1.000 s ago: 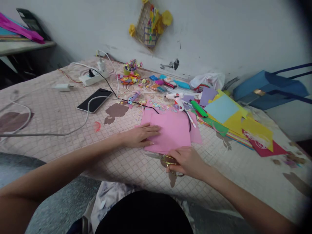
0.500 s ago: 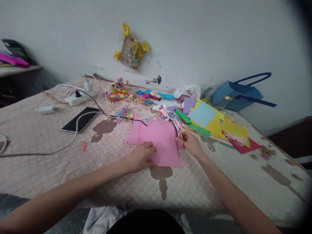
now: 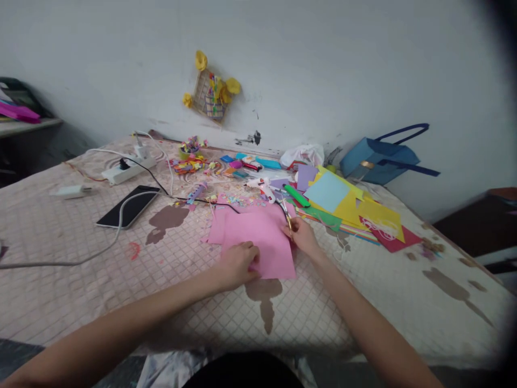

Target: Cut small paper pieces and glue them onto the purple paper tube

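A pink paper sheet lies in front of me over more pink paper, which shows at its left and behind it. My left hand is at the sheet's near left part, fingers curled and thumb near its front edge, holding it. In my right hand is a pair of scissors with gold-coloured handles, gripped at the sheet's right side. The blades point away from me, towards the white glue gun. Some of the right hand's fingers are hidden.
Beyond the sheet lie paper scraps and a green cutter. Coloured papers and a blue bag are at the right. A phone-like black device, a power strip and cables occupy the left.
The top pink sheet has shifted slightly, baring more pink paper at its left. Both hands keep their hold. The whole view has tilted a little.
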`<state>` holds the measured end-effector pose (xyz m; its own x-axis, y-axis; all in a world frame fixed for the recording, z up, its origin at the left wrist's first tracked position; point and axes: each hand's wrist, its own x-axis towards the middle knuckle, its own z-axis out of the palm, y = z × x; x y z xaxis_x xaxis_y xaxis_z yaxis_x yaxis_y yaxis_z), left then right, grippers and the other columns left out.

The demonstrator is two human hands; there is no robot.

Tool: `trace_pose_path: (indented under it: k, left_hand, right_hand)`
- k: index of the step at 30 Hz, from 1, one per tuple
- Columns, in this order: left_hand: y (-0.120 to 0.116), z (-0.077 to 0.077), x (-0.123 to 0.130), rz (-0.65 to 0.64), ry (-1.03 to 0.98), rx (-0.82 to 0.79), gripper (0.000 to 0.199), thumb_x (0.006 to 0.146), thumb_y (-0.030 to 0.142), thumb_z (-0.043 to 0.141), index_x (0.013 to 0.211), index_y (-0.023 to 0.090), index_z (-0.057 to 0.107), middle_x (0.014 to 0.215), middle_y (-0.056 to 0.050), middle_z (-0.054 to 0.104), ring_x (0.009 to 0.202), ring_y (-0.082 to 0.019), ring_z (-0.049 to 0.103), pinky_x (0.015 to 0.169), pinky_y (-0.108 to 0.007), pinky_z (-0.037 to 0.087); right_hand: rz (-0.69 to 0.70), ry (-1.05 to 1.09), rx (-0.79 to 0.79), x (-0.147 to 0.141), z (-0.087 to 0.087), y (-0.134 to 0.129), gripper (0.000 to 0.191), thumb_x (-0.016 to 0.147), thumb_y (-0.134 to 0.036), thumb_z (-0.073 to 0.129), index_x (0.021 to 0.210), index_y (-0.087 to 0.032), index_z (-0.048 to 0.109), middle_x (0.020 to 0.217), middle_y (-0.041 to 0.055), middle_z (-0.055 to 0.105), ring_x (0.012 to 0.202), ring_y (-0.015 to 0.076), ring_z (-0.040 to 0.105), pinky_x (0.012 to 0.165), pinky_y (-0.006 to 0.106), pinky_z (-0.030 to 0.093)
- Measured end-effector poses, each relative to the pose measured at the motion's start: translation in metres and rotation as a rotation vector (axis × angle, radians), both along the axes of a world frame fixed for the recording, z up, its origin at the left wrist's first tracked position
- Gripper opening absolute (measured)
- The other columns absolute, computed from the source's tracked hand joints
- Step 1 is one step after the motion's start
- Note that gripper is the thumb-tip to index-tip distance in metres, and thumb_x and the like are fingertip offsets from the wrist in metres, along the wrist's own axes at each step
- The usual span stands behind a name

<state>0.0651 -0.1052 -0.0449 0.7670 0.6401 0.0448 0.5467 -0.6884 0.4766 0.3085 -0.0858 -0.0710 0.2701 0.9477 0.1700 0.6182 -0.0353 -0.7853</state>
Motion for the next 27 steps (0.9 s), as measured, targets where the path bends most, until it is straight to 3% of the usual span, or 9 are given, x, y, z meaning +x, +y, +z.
trace_pose_path:
  k: [4, 10, 15, 21, 24, 27]
  left_hand:
    - [-0.001, 0.002, 0.003, -0.046, -0.008, -0.004, 0.011, 0.069, 0.022, 0.063, 0.077, 0.017, 0.058, 0.087, -0.004, 0.058, 0.081, -0.018, 0.056, 0.068, -0.026, 0.044]
    - [-0.004, 0.002, 0.006, -0.023, -0.026, -0.074, 0.031, 0.069, 0.022, 0.064, 0.098, 0.017, 0.054, 0.095, -0.005, 0.058, 0.080, -0.017, 0.057, 0.068, -0.027, 0.045]
    - [-0.005, 0.003, 0.009, -0.058, 0.027, -0.021, 0.017, 0.071, 0.024, 0.063, 0.087, 0.018, 0.058, 0.090, -0.004, 0.059, 0.087, -0.020, 0.056, 0.072, -0.028, 0.045]
    - [-0.011, 0.003, 0.009, -0.211, 0.110, 0.320, 0.004, 0.083, 0.017, 0.051, 0.085, 0.017, 0.055, 0.093, -0.006, 0.058, 0.085, -0.020, 0.054, 0.071, -0.031, 0.043]
    - [-0.012, 0.002, 0.009, -0.312, 0.148, 0.493, 0.009, 0.087, 0.017, 0.046, 0.083, 0.016, 0.054, 0.088, -0.007, 0.059, 0.081, -0.020, 0.054, 0.066, -0.031, 0.042]
    - [-0.011, 0.004, 0.009, -0.358, 0.075, 0.567, 0.011, 0.089, 0.018, 0.042, 0.086, 0.016, 0.052, 0.085, -0.006, 0.059, 0.078, -0.018, 0.053, 0.067, -0.031, 0.040]
  right_hand:
    - [0.031, 0.138, 0.017, -0.005, 0.000, -0.001, 0.027, 0.065, -0.040, 0.062, 0.075, -0.017, 0.050, 0.068, -0.0003, 0.057, 0.059, 0.0143, 0.052, 0.054, 0.025, 0.040]
    - [0.084, 0.298, -0.002, -0.012, 0.006, -0.010, 0.029, 0.071, -0.046, 0.057, 0.076, -0.018, 0.047, 0.059, -0.0033, 0.048, 0.049, 0.0114, 0.045, 0.044, 0.022, 0.036]
    - [0.088, 0.322, 0.042, -0.013, 0.007, -0.011, 0.026, 0.069, -0.040, 0.059, 0.075, -0.019, 0.045, 0.063, -0.0032, 0.047, 0.052, 0.0112, 0.044, 0.046, 0.022, 0.036]
    - [0.074, 0.309, 0.125, -0.007, 0.005, -0.010, 0.020, 0.068, -0.034, 0.057, 0.073, -0.019, 0.045, 0.066, -0.0027, 0.048, 0.056, 0.0124, 0.045, 0.049, 0.023, 0.037]
    - [0.057, 0.294, 0.165, -0.003, 0.006, -0.012, 0.019, 0.068, -0.033, 0.058, 0.073, -0.019, 0.046, 0.067, -0.0029, 0.048, 0.057, 0.0124, 0.045, 0.051, 0.024, 0.037]
    - [0.012, 0.275, 0.208, 0.008, 0.009, -0.015, 0.019, 0.069, -0.032, 0.059, 0.077, -0.019, 0.048, 0.067, -0.0029, 0.049, 0.056, 0.0120, 0.044, 0.050, 0.023, 0.037]
